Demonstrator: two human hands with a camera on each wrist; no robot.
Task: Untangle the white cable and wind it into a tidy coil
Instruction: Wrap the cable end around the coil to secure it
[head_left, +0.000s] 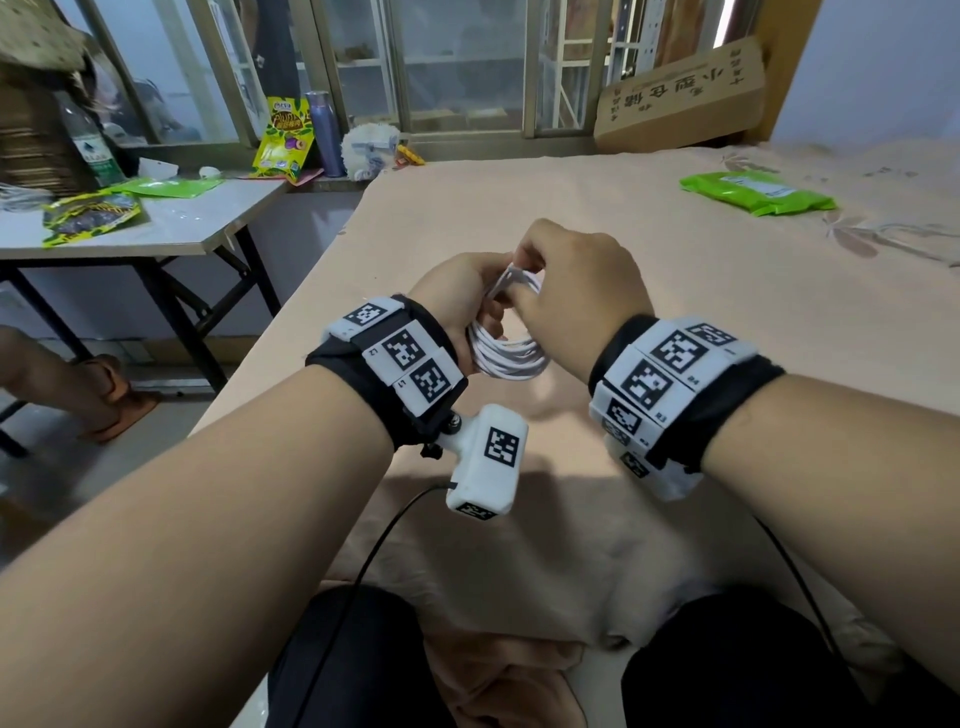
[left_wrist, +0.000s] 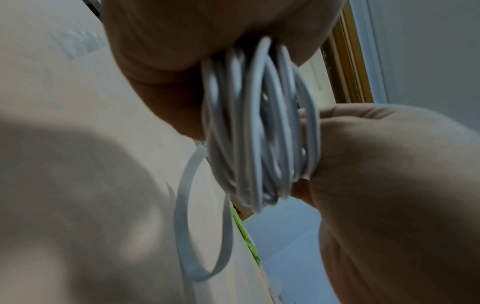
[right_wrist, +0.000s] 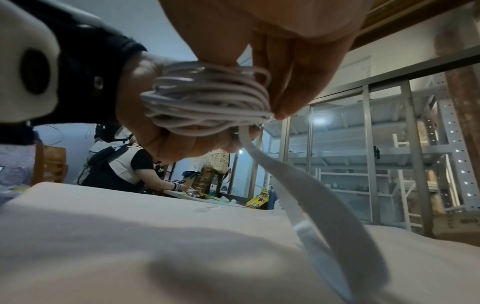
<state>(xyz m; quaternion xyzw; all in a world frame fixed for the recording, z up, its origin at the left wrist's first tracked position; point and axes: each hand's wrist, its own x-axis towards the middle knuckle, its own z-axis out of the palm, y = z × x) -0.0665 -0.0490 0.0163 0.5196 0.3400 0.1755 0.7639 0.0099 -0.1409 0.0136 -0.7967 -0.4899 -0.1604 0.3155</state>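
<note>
Your white cable is wound into a thick bundle of smooth round loops, held above the peach bedsheet. A flat white strap hangs from it. Your left hand curls round the bundle; your right hand pinches its top.

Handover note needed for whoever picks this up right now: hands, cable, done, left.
Left hand: grips the bundled white round cable, held above the peach bedsheet.
Right hand: fingertips pinch the top of the coil.
Flat white strap: hangs loose in a loop from the bundle.
Done: cable wound into a multi-loop coil, no trailing tangle visible.
Left: likely wrap the strap round the coil, then set it down.
</note>
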